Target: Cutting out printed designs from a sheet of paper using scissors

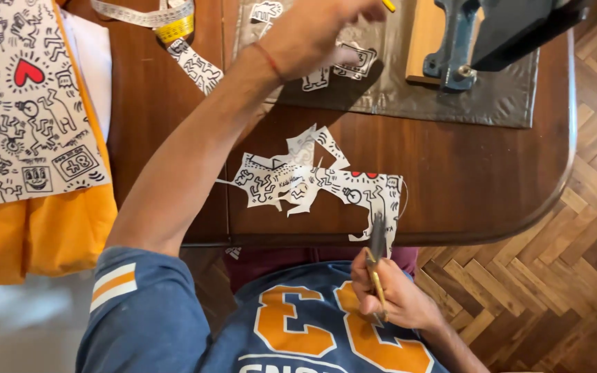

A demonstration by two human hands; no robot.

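Right hand [395, 293], lower centre, fingers closed around slim scissors [378, 259]; limp, light, tear-prone printed fabric offcuts [312, 181] at centre, best pinched by edges; left hand [316, 31], top centre, grip indiscernible.

My shirt [298, 324] is blue with orange numerals outlined in white, and its sleeve [115, 283] carries an orange and white stripe. At nine o'clock lies white fabric [25, 103] covered in black doodle figures with one red heart, resting on plain orange cloth [43, 235]. The cut scraps [312, 183] at centre share that black-and-white pattern. The table [464, 173] is dark reddish-brown; at twelve, a grey mat [381, 90].
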